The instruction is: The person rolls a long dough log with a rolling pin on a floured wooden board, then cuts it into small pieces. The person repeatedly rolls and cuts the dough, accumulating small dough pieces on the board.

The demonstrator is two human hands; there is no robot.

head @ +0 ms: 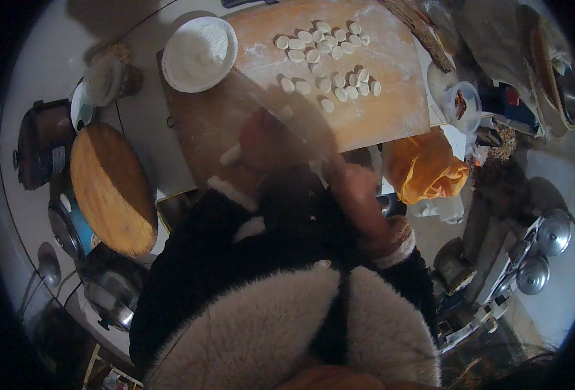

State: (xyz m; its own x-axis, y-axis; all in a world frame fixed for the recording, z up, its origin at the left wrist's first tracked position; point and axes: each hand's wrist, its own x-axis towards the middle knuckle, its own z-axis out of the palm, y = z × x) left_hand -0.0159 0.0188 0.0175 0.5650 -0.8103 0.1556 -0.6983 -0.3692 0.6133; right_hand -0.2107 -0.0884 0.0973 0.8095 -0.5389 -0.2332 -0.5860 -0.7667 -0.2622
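Observation:
My left hand (263,139) lies over a pale dough roll (230,155) on the wooden board (394,112); one end of the roll shows beside the hand. My right hand (358,183) grips the handle of a kitchen knife (303,130). Its blade reaches up and left over the board, close by the left hand, and is blurred and in shadow. A small dough piece (285,113) is beside the blade. Farther back, cut dough pieces lie in an upper group (324,46) and a lower group (351,92). Part of the left hand's grip is hidden in shadow.
A white bowl of flour (187,63) stands at the board's far left corner. Left of the board are a round wooden board (112,190) and a dark pot (46,144). An orange cloth (426,168) and a clear plastic tub (464,109) sit at the right.

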